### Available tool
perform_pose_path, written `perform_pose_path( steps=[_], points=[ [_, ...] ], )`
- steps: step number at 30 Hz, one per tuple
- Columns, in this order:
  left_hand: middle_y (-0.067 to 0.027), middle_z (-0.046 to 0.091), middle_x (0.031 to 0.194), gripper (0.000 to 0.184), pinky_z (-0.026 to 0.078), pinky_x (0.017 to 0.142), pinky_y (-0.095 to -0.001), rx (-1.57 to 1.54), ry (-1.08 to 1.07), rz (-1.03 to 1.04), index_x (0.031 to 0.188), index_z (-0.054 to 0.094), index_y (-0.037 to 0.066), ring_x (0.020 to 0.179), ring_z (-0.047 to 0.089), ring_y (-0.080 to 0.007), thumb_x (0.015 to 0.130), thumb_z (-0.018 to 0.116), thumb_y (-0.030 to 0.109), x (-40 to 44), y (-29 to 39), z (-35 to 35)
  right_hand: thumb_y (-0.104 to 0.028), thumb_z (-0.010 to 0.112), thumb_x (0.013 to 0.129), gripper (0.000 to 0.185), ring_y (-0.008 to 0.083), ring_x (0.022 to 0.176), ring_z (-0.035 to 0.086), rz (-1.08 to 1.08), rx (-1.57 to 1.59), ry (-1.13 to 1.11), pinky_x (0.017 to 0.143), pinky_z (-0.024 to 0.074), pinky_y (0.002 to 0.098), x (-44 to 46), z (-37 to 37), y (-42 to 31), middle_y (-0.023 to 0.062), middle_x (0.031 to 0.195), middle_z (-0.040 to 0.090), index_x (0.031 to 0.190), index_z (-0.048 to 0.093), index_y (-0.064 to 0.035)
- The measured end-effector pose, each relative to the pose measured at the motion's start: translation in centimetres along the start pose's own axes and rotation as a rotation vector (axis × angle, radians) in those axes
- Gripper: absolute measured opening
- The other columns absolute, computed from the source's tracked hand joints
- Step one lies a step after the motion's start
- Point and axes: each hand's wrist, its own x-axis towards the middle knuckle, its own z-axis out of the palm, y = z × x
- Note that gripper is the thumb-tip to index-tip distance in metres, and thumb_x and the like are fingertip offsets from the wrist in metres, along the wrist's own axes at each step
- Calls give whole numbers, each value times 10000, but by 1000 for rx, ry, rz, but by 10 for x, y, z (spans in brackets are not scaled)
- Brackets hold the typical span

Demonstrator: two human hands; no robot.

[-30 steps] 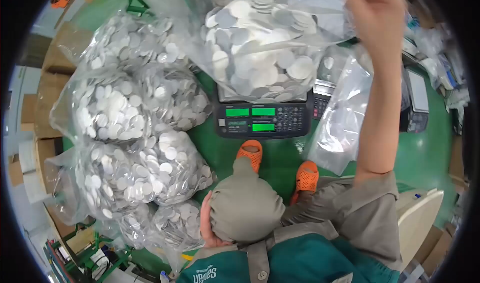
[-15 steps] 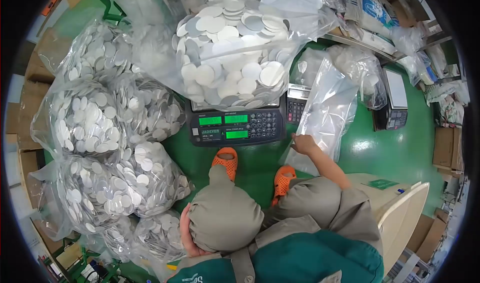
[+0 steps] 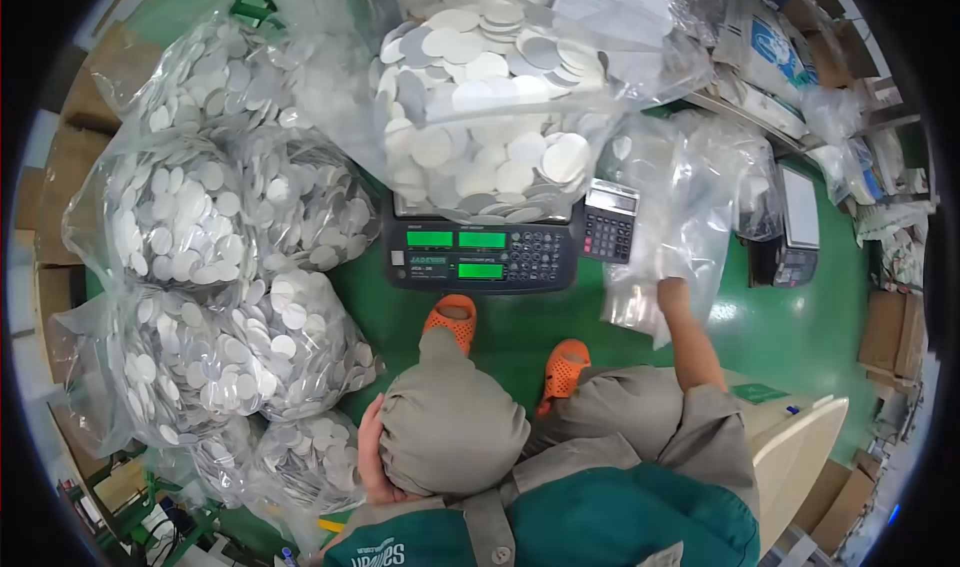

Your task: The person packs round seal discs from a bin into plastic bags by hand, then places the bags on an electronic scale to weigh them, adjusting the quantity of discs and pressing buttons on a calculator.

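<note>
My right hand (image 3: 673, 295) is closed on a clear plastic bag (image 3: 640, 297), near its lower edge; the fingertips are hidden. The bag hangs to the right of a calculator (image 3: 610, 223). My left hand (image 3: 374, 455) holds nothing and lies along the side of my left knee, fingers partly hidden. In front of me, a large clear bag of white and grey discs (image 3: 490, 117) sits on a counting scale (image 3: 480, 279) with lit green displays.
Several bags of similar discs (image 3: 180, 217) are piled on the left. A second scale (image 3: 798, 212) stands at the right, near a shelf with plastic bags and packages (image 3: 750, 42). An orange clog (image 3: 567, 367) rests on the green floor.
My right hand has moved right and slightly down with the plastic bag, uncovering the calculator. The view has shifted a little. My left hand stays at the knee.
</note>
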Motion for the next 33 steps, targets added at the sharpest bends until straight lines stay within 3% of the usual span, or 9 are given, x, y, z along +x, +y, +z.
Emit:
perform_pose_path(
  steps=[3,5,10,16,22,25,28,31,33],
  points=[
    [-302,340,1240,816,336,922,-432,-55,-7,-3,1248,319,-29,1128,400,-385,710,598,517,-1,-9,3,-159,463,775,220,239,654,628,-79,114,137,536,483,366,-10,-22,-40,90,697,632,714,658,-78],
    [-310,330,1243,896,318,932,-447,-36,-44,38,1261,300,-35,1137,384,-397,691,559,606,3,-9,1,-128,398,836,231,261,625,607,-57,226,186,486,473,370,-32,-67,-72,141,762,613,994,532,-25],
    [-312,326,1244,909,313,935,-448,-16,-91,129,1264,287,-50,1137,382,-399,695,555,605,9,-14,-3,-202,431,797,391,303,1202,308,-321,-20,169,856,363,512,-56,-59,-113,170,1323,286,1164,494,-81],
    [-300,329,1247,935,301,946,-429,-116,-96,82,1262,285,-56,1146,375,-388,666,588,598,8,-18,-5,-160,445,777,427,311,1215,313,-227,-57,146,960,214,578,-62,-21,-89,151,1314,332,1142,470,59],
    [-292,327,1253,968,300,947,-423,-144,-139,82,1256,290,-59,1152,370,-382,624,630,590,12,-16,-9,-189,404,811,287,275,1256,260,-135,41,-125,980,133,589,-50,-53,-57,65,1277,411,983,621,-115],
    [-288,339,1248,973,312,940,-416,-148,-133,115,1246,307,-64,1143,384,-376,606,650,585,14,-19,-8,-194,454,789,217,279,875,582,103,623,53,743,451,442,-35,-99,-43,130,850,617,851,631,-83],
    [-287,367,1228,952,329,929,-406,-92,-149,214,1228,340,-65,1125,408,-374,600,659,575,19,-23,-6,-252,546,820,274,139,471,543,235,1396,603,479,431,276,-40,-203,-14,76,572,571,728,584,3],
    [-274,376,1230,920,330,929,-399,-101,-116,198,1219,355,-66,1127,411,-365,616,649,564,19,-16,0,-186,568,830,235,73,516,499,90,1672,937,512,417,191,-76,-323,18,26,565,515,700,560,9],
    [-268,376,1234,902,328,930,-399,-75,-111,160,1221,356,-61,1128,411,-367,626,644,553,21,-5,2,-56,608,777,259,78,683,522,-292,1579,1263,585,424,185,-90,-390,22,70,893,559,1010,525,20]
  ],
)
